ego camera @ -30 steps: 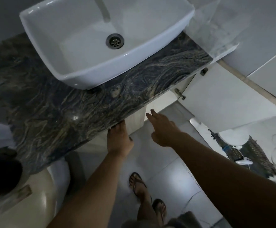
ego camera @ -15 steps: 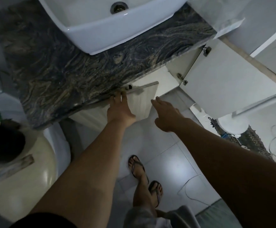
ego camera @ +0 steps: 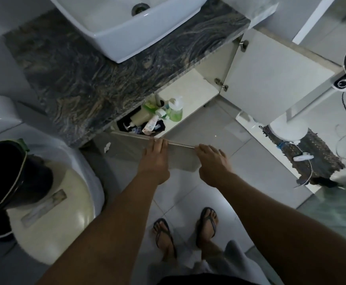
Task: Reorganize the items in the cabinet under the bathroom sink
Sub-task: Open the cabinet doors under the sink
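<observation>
The cabinet under the sink [ego camera: 116,27] stands open, its white floor [ego camera: 192,93] showing. Inside at the left sits a black basket [ego camera: 122,123] with a cream pump bottle [ego camera: 140,118] and a white tube [ego camera: 150,125]. A green pump bottle [ego camera: 175,112] stands just right of it. The left door [ego camera: 180,159] is swung out toward me. My left hand [ego camera: 154,159] grips its top edge. My right hand [ego camera: 211,159] holds its free corner. The right door [ego camera: 271,79] hangs wide open.
A dark marble countertop [ego camera: 85,79] overhangs the cabinet. A toilet [ego camera: 65,212] at the left carries a black bucket [ego camera: 9,177] on its lid. A white fan base [ego camera: 285,130] with cables stands on a dark mat [ego camera: 312,157] at the right. My sandalled feet are on the tiled floor.
The left door has swung further out under my left hand, exposing the items inside. My right hand has moved onto the door's corner. The view has tilted down.
</observation>
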